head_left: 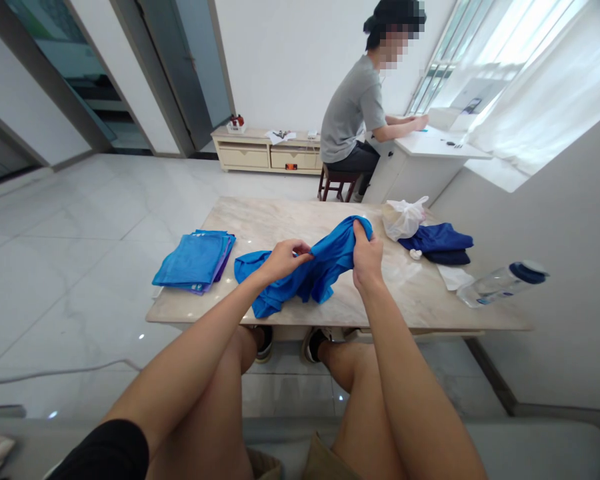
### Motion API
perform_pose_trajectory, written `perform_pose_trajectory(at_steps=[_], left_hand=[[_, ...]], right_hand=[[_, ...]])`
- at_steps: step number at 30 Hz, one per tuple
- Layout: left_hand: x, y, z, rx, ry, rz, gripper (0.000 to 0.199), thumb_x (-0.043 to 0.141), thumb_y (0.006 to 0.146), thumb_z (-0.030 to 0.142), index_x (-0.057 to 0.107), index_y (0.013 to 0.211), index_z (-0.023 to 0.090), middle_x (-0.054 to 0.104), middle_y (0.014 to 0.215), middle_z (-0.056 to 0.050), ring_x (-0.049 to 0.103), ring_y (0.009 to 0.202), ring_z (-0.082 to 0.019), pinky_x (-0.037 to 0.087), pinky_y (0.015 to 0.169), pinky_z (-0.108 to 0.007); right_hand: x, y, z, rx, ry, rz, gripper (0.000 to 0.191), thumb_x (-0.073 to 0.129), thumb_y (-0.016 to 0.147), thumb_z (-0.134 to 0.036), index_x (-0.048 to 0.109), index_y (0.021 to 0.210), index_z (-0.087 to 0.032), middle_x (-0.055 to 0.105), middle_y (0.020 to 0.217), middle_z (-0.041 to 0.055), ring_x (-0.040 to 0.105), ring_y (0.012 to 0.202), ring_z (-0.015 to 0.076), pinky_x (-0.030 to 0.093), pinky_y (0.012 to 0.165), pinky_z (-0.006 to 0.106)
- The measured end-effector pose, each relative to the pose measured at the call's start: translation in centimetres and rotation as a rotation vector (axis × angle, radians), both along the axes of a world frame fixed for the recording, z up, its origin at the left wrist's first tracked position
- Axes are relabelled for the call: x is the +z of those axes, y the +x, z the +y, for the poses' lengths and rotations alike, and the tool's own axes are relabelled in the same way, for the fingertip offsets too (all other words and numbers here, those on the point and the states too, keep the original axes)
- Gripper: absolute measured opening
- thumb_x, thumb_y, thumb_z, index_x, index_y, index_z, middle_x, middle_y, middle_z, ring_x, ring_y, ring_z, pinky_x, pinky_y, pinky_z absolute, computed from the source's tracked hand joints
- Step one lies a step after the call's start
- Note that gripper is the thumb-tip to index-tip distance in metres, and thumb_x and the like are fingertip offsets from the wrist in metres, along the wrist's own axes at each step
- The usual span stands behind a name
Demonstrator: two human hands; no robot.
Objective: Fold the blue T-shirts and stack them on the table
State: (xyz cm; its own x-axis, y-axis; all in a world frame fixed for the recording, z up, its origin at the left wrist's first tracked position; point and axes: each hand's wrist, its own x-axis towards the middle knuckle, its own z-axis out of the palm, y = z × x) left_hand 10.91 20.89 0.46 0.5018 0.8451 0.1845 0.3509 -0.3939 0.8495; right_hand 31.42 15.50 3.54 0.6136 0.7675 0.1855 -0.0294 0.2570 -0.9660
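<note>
Because the blue cloth [300, 273] bunched over the surface [260, 217] looks light, soft and floppy, edge grips suit it, as the left hand [286, 259] and right hand [367, 257] pinch it.

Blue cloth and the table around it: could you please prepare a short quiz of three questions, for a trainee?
1. True or false: the left hand and the right hand both touch the blue cloth.
2. What lies at the left end of the table? a) plastic bag; b) folded stack; c) bottle.
3. Fill in: the person on the stool wears a ____ T-shirt.

Key: 1 true; 2 b; 3 grey.
</note>
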Motion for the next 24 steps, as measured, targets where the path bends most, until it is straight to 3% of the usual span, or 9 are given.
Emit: perform_pose_trajectory(at_steps=[6,12,15,17,19,22,24], left_hand=[[0.3,-1.6,1.2,0.135,-0.047,-0.184,0.042,0.074,0.090,0.061,0.070,0.087,0.020,0.072,0.085,-0.004,0.066,0.083,-0.020,0.055,0.081,-0.034],[1.6,-4.7,3.6,0.655,0.129,-0.475,0.041,0.061,0.104,0.063,0.055,0.096,0.023,0.056,0.080,0.002,0.055,0.077,-0.016,0.049,0.074,-0.027],[2.0,-6.3,4.4,0.756,0.231,-0.531,0.045,0.059,0.105,0.069,0.052,0.099,0.024,0.055,0.083,0.002,0.055,0.079,-0.016,0.049,0.077,-0.028],[1.7,-6.9,4.4,0.757,0.242,-0.480,0.043,0.058,0.106,0.067,0.052,0.101,0.024,0.059,0.087,0.000,0.060,0.084,-0.018,0.051,0.082,-0.030],[1.1,-7.1,4.1,0.687,0.214,-0.309,0.035,0.062,0.106,0.058,0.056,0.101,0.024,0.065,0.092,-0.002,0.065,0.091,-0.021,0.053,0.088,-0.032],[-0.1,-6.5,3.0,0.452,0.129,0.076,0.029,0.078,0.094,0.047,0.064,0.102,0.023,0.074,0.101,-0.008,0.070,0.103,-0.028,0.055,0.099,-0.040],[-0.7,-5.6,2.1,0.280,0.076,0.195,0.039,0.084,0.087,0.046,0.068,0.113,0.021,0.077,0.119,-0.014,0.071,0.115,-0.032,0.055,0.105,-0.045]], right_hand=[[-0.3,1.4,-0.3,0.026,-0.124,-0.333,0.037,0.071,0.091,-0.060,0.067,0.083,-0.023,0.067,0.077,0.0029,0.061,0.081,0.0235,0.053,0.073,0.035],[0.1,1.9,-0.7,0.036,-0.173,-0.716,0.016,0.062,0.089,-0.036,0.070,0.082,-0.024,0.071,0.079,0.0067,0.061,0.081,0.0265,0.048,0.076,0.037],[0.2,1.7,-0.4,0.067,-0.164,-0.659,0.020,0.062,0.090,-0.039,0.067,0.078,-0.023,0.065,0.072,0.0041,0.057,0.073,0.0230,0.044,0.071,0.035],[0.0,1.4,-0.1,0.098,-0.142,-0.535,0.027,0.064,0.091,-0.048,0.066,0.080,-0.023,0.063,0.072,0.0027,0.056,0.071,0.0214,0.044,0.067,0.034],[-0.3,1.1,0.2,0.120,-0.112,-0.438,0.033,0.064,0.093,-0.056,0.064,0.085,-0.023,0.063,0.075,0.0020,0.056,0.072,0.0210,0.045,0.066,0.033],[-0.6,0.8,0.3,0.144,-0.088,-0.449,0.040,0.062,0.095,-0.062,0.053,0.080,-0.026,0.055,0.073,-0.0001,0.053,0.072,0.0198,0.044,0.066,0.032],[-0.5,0.6,0.2,0.173,-0.096,-0.508,0.047,0.060,0.096,-0.067,0.044,0.076,-0.028,0.050,0.071,-0.0010,0.049,0.072,0.0192,0.043,0.065,0.032]])
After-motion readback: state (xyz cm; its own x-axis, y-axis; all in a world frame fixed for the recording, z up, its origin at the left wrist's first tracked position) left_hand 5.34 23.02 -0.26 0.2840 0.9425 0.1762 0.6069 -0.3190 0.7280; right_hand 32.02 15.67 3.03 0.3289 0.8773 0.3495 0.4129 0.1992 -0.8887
